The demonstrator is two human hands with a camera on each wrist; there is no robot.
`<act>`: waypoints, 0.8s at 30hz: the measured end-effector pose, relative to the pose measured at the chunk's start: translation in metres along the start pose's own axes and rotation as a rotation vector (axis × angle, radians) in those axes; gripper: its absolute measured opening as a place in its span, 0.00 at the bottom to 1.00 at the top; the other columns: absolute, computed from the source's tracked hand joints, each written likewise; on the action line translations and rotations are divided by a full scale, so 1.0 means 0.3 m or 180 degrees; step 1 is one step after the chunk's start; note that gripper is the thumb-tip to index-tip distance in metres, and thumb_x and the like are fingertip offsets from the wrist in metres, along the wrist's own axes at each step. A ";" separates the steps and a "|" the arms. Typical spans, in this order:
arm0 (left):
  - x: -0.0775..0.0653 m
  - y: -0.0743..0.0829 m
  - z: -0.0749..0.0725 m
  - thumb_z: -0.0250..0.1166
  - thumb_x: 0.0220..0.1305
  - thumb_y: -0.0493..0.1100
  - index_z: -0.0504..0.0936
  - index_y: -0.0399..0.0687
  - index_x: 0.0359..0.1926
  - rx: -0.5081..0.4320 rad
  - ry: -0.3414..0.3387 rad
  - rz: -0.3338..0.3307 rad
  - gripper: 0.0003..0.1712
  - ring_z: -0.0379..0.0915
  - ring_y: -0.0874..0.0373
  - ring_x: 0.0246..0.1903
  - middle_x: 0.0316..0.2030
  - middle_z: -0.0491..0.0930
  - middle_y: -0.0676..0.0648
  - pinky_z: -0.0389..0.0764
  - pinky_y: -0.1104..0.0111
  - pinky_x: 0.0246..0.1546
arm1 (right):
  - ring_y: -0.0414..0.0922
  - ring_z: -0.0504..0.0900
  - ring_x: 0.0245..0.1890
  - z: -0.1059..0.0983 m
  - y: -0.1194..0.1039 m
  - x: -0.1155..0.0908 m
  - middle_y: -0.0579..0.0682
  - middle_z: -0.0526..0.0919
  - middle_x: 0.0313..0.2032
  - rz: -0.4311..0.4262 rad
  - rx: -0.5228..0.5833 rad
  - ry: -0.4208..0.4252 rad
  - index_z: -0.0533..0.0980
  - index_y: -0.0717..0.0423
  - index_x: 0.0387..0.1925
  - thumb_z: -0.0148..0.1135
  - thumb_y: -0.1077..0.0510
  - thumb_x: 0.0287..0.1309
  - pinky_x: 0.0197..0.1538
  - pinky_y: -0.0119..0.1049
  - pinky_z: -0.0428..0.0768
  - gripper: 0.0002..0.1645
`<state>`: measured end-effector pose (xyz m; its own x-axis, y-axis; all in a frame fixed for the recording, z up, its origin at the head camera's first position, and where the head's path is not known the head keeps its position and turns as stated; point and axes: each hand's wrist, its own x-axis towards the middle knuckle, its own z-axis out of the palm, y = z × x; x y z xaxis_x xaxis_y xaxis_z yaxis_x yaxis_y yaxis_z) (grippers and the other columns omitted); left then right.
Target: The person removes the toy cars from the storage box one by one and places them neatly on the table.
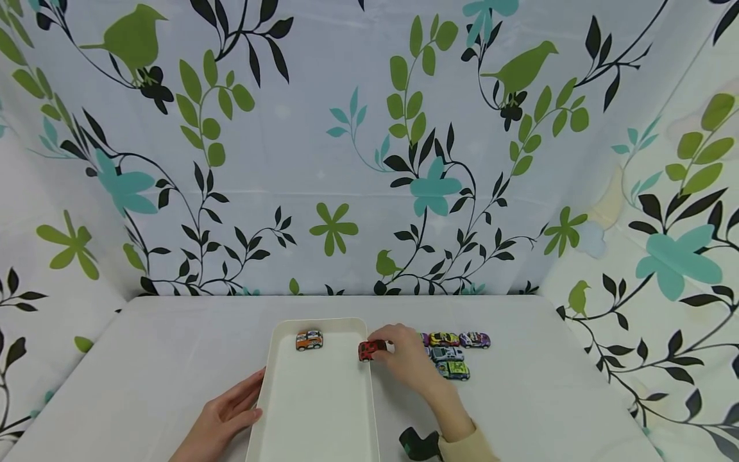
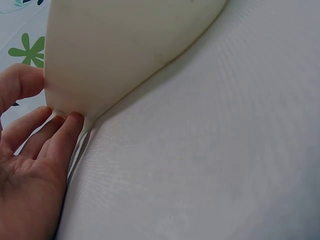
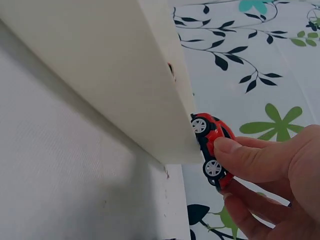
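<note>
A white rectangular tray [image 1: 314, 417] lies on the table in front of me. An orange toy car [image 1: 308, 340] stands in its far left corner. My right hand [image 1: 404, 356] pinches a red toy car [image 1: 370, 350] at the tray's right rim; in the right wrist view the red car [image 3: 212, 150] is between thumb and fingers [image 3: 250, 160], against the tray's outer wall [image 3: 115, 75]. My left hand [image 1: 228, 414] rests with straight fingers against the tray's left side; its fingertips [image 2: 70, 125] touch the tray wall [image 2: 115, 55].
Several more toy cars [image 1: 453, 353] stand in a cluster on the white table [image 1: 548, 385] just right of my right hand. A dark strap [image 1: 418, 444] sits on my right wrist. Patterned fabric walls close in the back and sides.
</note>
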<state>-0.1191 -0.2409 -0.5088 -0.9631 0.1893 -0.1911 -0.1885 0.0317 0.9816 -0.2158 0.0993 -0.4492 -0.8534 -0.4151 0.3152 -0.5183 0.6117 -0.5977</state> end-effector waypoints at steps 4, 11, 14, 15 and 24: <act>0.000 0.004 0.001 0.63 0.70 0.43 0.52 0.42 0.78 -0.0016 0.0003 -0.0046 0.43 0.65 0.83 0.58 0.77 0.51 0.41 0.77 0.76 0.57 | 0.44 0.81 0.43 -0.014 0.016 -0.017 0.45 0.88 0.42 0.0024 -0.0042 0.0095 0.87 0.53 0.41 0.73 0.66 0.52 0.45 0.40 0.81 0.13; 0.000 0.012 0.003 0.64 0.69 0.44 0.53 0.42 0.78 0.0001 0.0055 -0.0083 0.43 0.66 0.83 0.58 0.76 0.52 0.41 0.77 0.75 0.57 | 0.46 0.83 0.46 -0.045 0.048 -0.042 0.46 0.88 0.43 0.0170 -0.0021 0.0179 0.86 0.54 0.43 0.73 0.67 0.51 0.48 0.44 0.84 0.15; 0.000 0.012 0.001 0.64 0.69 0.43 0.53 0.43 0.78 -0.0008 0.0037 -0.0082 0.43 0.66 0.83 0.58 0.77 0.52 0.41 0.76 0.76 0.58 | 0.47 0.83 0.48 -0.062 0.060 -0.055 0.47 0.88 0.44 0.0262 0.0021 0.0217 0.86 0.54 0.43 0.73 0.66 0.51 0.51 0.46 0.83 0.15; 0.000 0.011 0.001 0.64 0.69 0.44 0.53 0.43 0.78 -0.0002 0.0028 -0.0078 0.43 0.66 0.83 0.58 0.77 0.52 0.41 0.76 0.76 0.58 | 0.47 0.83 0.49 -0.068 0.063 -0.060 0.46 0.88 0.44 0.0291 0.0025 0.0236 0.86 0.54 0.43 0.73 0.66 0.51 0.52 0.47 0.83 0.15; 0.001 0.015 0.002 0.64 0.69 0.43 0.55 0.43 0.77 -0.0003 0.0089 -0.0095 0.42 0.66 0.83 0.59 0.76 0.54 0.42 0.76 0.77 0.58 | 0.49 0.84 0.52 -0.120 0.128 -0.092 0.46 0.88 0.45 0.0435 -0.0052 0.0401 0.86 0.53 0.43 0.74 0.67 0.49 0.56 0.50 0.81 0.17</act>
<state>-0.1201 -0.2403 -0.5046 -0.9620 0.1609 -0.2204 -0.2175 0.0359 0.9754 -0.2142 0.1586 -0.4543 -0.9156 -0.2405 0.3223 -0.3971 0.6678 -0.6296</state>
